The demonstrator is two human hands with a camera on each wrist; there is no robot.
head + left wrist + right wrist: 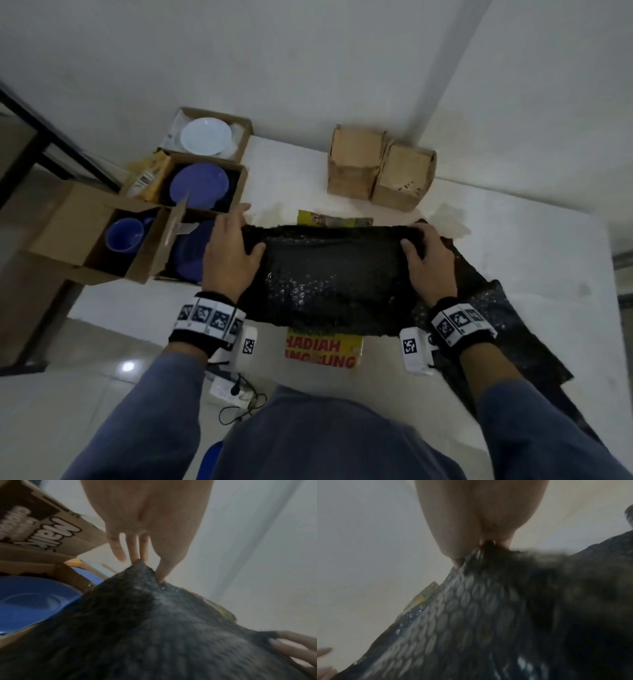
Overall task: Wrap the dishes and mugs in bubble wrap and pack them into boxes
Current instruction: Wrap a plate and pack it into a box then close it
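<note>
Holding a black bubble wrap sheet stretched over a yellow printed carton on the white table: left hand pinching its far left corner, thumb on top; right hand gripping the far right corner, fingers curled over the edge. Sitting in open cardboard boxes at left: white plate, blue plate, blue mug.

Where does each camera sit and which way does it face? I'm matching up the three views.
Head: worn high, looking down at the table; shows both forearms, left hand and right hand gripping the black bubble wrap.
Left wrist: looks along the left hand toward a blue plate.
Right wrist: looks along the right hand at the wall.
All three share the bubble wrap.
</note>
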